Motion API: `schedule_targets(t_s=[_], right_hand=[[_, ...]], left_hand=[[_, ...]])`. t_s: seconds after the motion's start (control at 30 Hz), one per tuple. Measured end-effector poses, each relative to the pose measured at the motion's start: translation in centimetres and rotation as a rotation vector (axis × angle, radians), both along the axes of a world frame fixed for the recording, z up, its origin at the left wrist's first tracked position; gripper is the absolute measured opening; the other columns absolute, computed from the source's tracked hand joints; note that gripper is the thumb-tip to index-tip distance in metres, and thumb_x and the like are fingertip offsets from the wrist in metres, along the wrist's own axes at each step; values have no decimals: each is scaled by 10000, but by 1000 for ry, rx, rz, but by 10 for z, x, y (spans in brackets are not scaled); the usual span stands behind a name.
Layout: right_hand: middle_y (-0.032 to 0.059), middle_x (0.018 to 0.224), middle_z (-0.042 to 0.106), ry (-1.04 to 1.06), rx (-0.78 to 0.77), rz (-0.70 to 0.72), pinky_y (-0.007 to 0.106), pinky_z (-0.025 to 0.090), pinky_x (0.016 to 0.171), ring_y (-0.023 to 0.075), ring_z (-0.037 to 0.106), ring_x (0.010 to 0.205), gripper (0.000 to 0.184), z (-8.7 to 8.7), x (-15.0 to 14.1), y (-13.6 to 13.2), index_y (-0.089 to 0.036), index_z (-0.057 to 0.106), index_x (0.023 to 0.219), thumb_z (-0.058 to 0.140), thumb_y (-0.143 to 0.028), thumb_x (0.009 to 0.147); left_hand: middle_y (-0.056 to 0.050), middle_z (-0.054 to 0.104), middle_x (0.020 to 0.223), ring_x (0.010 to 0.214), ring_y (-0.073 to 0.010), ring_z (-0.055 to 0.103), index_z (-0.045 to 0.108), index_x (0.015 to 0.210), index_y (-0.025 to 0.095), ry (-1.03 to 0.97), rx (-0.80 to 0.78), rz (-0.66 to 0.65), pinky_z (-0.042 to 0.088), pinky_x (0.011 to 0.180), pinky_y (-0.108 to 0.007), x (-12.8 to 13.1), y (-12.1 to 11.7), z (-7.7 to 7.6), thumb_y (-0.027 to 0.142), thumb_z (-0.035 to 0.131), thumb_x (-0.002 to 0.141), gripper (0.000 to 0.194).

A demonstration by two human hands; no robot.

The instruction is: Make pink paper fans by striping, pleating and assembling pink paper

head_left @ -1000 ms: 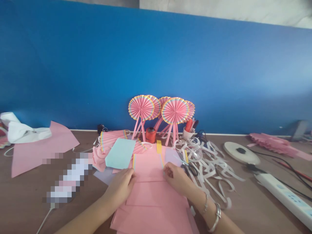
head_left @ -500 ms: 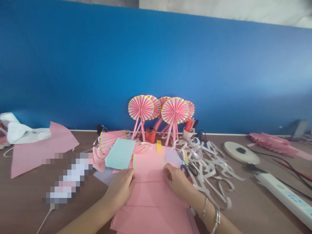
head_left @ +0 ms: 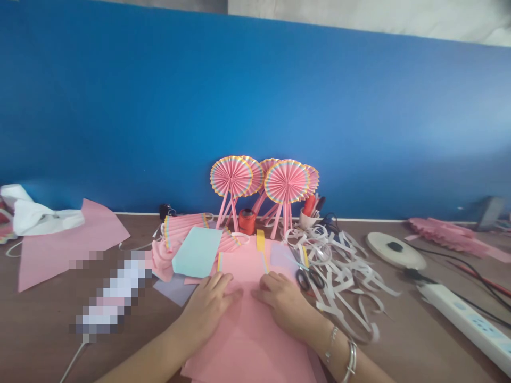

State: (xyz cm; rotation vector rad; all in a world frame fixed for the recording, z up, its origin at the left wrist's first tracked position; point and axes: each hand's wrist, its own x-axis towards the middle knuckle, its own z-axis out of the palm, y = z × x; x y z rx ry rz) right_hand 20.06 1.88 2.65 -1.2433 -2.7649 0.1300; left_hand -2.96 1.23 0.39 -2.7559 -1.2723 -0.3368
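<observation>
A pink paper sheet (head_left: 247, 324) lies in front of me, with a narrow striped edge on each side at its far end. My left hand (head_left: 211, 300) rests on its left part, fingers stretched forward and thumb pointing inward. On the right part lies my right hand (head_left: 281, 298), its fingers lightly bent and thumb reaching toward the middle. Neither hand grips anything. Just beyond my left hand is a light-green paper piece (head_left: 197, 251), over pink pleated paper (head_left: 186, 226) with striped edges. Scissors (head_left: 309, 277) with black handles lie right of my right hand.
Several pink pleated paper fans (head_left: 287, 181) stand at the back around a red spool (head_left: 247, 221). White paper strips (head_left: 351, 271) pile up on the right, near a round cream object (head_left: 395, 250) and a white power strip (head_left: 467, 319). Pink paper (head_left: 67, 250) lies at left.
Both hands have gone from pinched fingers at the sheet's side edges to lying spread on it, thumbs nearer the middle. The crosswise fold lines seen before no longer show clearly.
</observation>
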Motion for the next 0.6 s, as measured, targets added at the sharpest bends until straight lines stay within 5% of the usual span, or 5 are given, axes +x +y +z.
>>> schedule_targets(t_s=[0.2,0.43,0.6], right_hand=[[60,865,573,-2,15,-22,314,353,734,191,489,829,237,-3,12,2,-190,669,875,474,-81,799],[54,805,609,350,-35,-118,275,444,700,170,563,777,349,-6,13,8,-174,676,871,430,1,696],[33,760,628,743,-79,-224,235,481,607,139,593,689,311,-8,10,8,-181,676,877,427,-39,757]], left_hand=[[-49,621,991,933,-234,495,687,797,224,-40,48,11,373,709,-336,-19,8,4,13,518,783,270],[-69,600,894,856,-202,517,632,901,186,-533,194,119,405,755,-340,-22,4,10,-41,319,730,423],[-51,647,823,811,-202,571,650,887,188,-716,-232,114,439,758,-327,-4,-3,19,175,412,828,246]])
